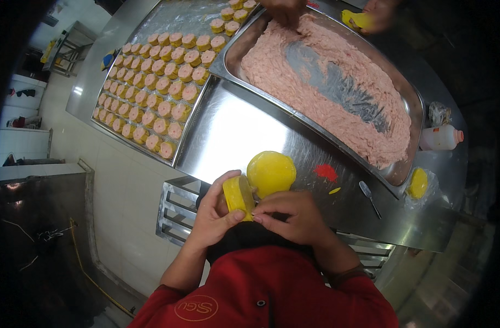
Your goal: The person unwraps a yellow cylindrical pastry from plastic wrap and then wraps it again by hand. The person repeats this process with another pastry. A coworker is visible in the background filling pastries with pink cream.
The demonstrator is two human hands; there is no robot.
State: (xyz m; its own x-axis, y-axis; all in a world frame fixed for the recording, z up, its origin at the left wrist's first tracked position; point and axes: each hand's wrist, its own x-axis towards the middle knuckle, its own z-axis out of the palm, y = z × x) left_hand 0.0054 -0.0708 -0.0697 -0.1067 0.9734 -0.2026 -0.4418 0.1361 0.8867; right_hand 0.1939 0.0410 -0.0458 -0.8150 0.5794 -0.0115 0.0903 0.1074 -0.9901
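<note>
My left hand [217, 217] holds a thick stack of round yellow dough wrappers [238, 196] on edge, with the thumb along its lower side. At the stack's lower right edge, my right hand [293, 217] pinches with thumb and forefinger; whether a single wrapper lies between the fingertips cannot be told. Just beyond, another yellow round of wrappers [271, 174] lies flat on the steel table. A deep steel pan [299, 115] of pink minced filling [336, 119] stands further off. To the left, a tray [180, 153] carries rows of yellow-wrapped dumplings [164, 109] topped with pink filling.
A red crumbly heap [326, 173], a yellow scrap [335, 190] and a small metal spatula [369, 199] lie right of my hands. Bagged yellow wrappers [418, 183] and a plastic bottle [440, 137] sit at the right. Another person's hands [375, 18] work across the pan, one holding yellow wrappers.
</note>
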